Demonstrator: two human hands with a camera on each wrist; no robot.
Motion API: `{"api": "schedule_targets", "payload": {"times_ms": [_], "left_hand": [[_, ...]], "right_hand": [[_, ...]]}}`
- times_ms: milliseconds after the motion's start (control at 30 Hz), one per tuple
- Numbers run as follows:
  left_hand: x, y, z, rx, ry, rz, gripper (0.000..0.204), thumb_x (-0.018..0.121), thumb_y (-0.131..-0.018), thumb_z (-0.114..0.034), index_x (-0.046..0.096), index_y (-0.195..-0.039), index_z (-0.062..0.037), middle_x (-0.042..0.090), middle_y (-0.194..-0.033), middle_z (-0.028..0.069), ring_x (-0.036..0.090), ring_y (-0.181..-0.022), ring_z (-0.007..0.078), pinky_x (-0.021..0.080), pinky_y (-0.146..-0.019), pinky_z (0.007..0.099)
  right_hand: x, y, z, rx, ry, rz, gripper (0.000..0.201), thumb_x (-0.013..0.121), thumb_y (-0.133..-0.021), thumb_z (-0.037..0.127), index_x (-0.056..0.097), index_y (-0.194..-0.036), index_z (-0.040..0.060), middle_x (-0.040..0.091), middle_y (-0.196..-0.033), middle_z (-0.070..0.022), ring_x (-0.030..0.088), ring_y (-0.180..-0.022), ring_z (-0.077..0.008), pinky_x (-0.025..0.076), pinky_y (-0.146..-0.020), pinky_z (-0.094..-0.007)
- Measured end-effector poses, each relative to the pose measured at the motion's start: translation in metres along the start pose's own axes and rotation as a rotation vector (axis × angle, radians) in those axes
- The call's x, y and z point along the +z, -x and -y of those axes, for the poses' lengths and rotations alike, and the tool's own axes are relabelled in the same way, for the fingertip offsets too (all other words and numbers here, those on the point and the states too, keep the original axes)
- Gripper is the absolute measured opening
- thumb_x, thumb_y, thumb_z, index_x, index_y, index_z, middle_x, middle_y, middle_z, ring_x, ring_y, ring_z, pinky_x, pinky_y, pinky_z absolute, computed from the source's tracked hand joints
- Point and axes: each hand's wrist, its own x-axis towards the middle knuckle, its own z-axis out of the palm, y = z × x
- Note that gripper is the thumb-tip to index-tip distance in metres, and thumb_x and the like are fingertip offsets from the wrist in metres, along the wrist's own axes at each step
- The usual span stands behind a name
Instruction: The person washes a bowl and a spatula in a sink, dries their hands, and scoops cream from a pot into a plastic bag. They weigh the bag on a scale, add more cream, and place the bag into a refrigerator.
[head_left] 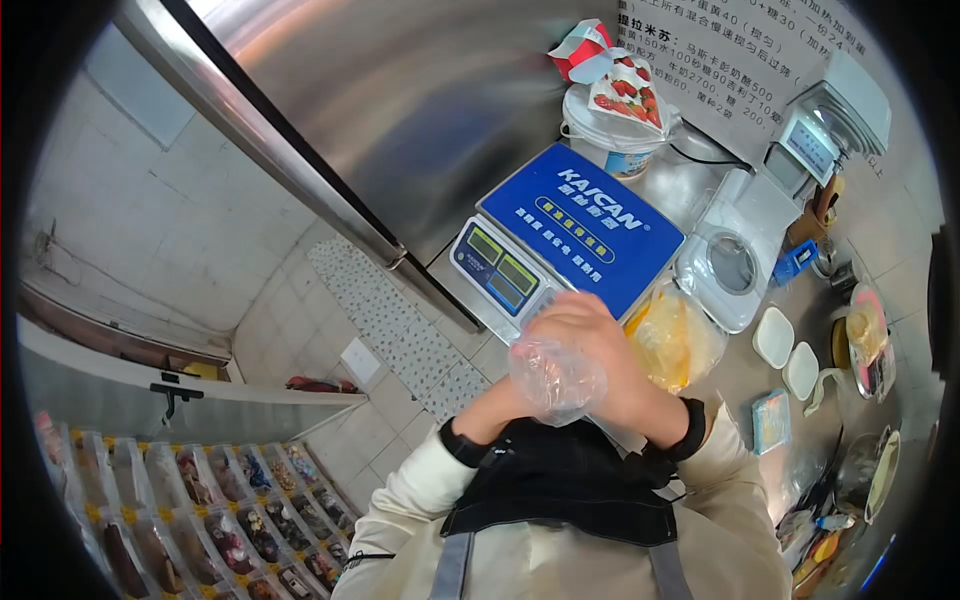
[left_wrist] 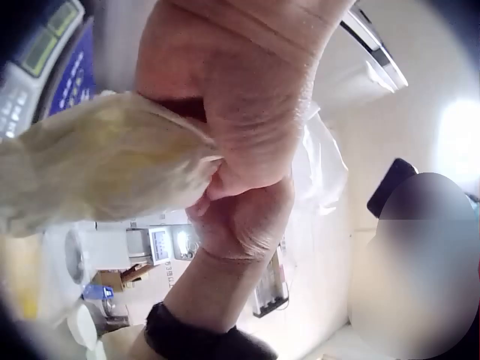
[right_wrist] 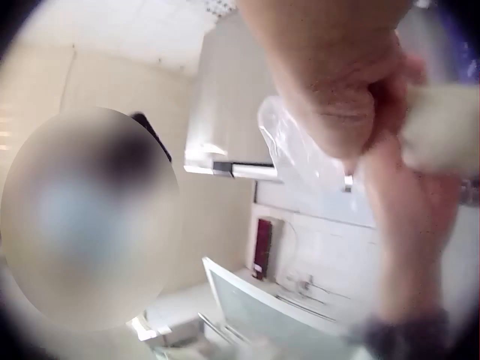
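Note:
A clear plastic bag with pale yellowish contents hangs between the two hands; its filled part (left_wrist: 112,169) bulges out in the left wrist view, and its loose clear end (head_left: 558,382) faces the head camera. My left hand (left_wrist: 232,90) curls round the bag's gathered neck. Against it, my right hand (right_wrist: 337,82) also grips the neck, the two hands touching. In the right wrist view, the filled part (right_wrist: 442,127) sticks out beyond the fingers. Most fingertips are hidden by the hands and the bag.
Beyond the hands stands a blue-topped scale (head_left: 590,230), with a lidded tub (head_left: 620,135) behind it. A bag with yellow contents (head_left: 672,335), a white machine (head_left: 733,262) and white lids (head_left: 773,338) lie to the right. Compartments with small items (head_left: 230,480) are at lower left.

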Motion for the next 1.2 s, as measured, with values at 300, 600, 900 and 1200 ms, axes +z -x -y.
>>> {"api": "schedule_targets", "payload": {"times_ms": [300, 600, 900, 1200], "left_hand": [[-0.024, -0.109, 0.030, 0.662, -0.223, -0.142, 0.035, 0.043, -0.086, -0.039, 0.051, -0.062, -0.0156, 0.051, -0.101, 0.0033, 0.034, -0.118, 0.0308, 0.015, -0.099, 0.0477], [-0.066, -0.142, 0.033, 0.519, 0.036, 0.035, 0.052, 0.021, -0.092, -0.046, 0.050, -0.087, -0.0037, 0.044, -0.117, 0.0166, 0.031, -0.121, 0.0315, 0.021, -0.100, 0.0406], [-0.087, -0.152, 0.033, -0.395, 1.137, -0.077, 0.021, 0.045, -0.088, -0.024, 0.050, -0.101, -0.0089, 0.057, -0.105, 0.0073, 0.055, -0.097, 0.0200, 0.044, -0.085, 0.0357], [-0.161, -0.031, 0.115, -0.578, 0.480, 0.275, 0.041, 0.048, -0.090, -0.029, 0.043, -0.123, -0.0051, 0.054, -0.116, 0.0080, 0.050, -0.107, 0.0149, 0.037, -0.094, 0.0280]], "right_hand": [[0.032, -0.056, 0.016, 0.180, 0.084, -0.281, 0.016, 0.063, -0.062, 0.024, 0.054, -0.061, 0.0108, 0.054, -0.058, -0.0067, 0.058, -0.064, -0.0234, 0.043, -0.059, -0.0342], [0.051, -0.100, 0.010, 0.060, 0.045, -0.288, 0.021, 0.060, -0.076, 0.025, 0.052, -0.069, 0.0062, 0.054, -0.065, -0.0078, 0.055, -0.073, -0.0248, 0.041, -0.075, -0.0353], [0.008, -0.030, -0.071, 0.655, 0.194, -0.099, 0.072, 0.072, -0.067, 0.024, 0.037, -0.129, 0.0095, 0.049, -0.121, -0.0158, 0.049, -0.109, -0.0329, 0.040, -0.091, -0.0376], [0.020, 0.023, -0.151, 0.928, 0.132, 0.018, 0.050, 0.063, -0.078, 0.029, 0.049, -0.121, 0.0077, 0.056, -0.110, -0.0152, 0.051, -0.103, -0.0334, 0.039, -0.089, -0.0376]]}}
